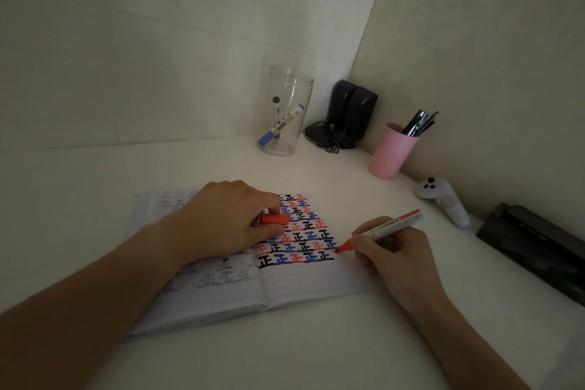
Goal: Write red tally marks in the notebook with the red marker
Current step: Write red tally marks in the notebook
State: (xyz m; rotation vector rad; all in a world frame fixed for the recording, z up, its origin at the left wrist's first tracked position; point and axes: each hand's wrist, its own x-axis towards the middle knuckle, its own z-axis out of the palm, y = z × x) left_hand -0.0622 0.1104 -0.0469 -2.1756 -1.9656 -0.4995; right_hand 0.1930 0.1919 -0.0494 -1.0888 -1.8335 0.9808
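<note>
Right hand (391, 250) grips red marker (384, 229) beside nearly filled notebook (304, 282); left hand (228, 218) pinches its cap (274, 219); bottom lines remain blank.

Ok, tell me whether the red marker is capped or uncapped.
Uncapped. The red marker in the right hand shows its bare red tip at the notebook page; the left hand holds the red cap.

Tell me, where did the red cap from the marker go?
In the head view, the red cap is pinched in the left hand, which rests on the open notebook left of centre, over the tally marks.
</note>
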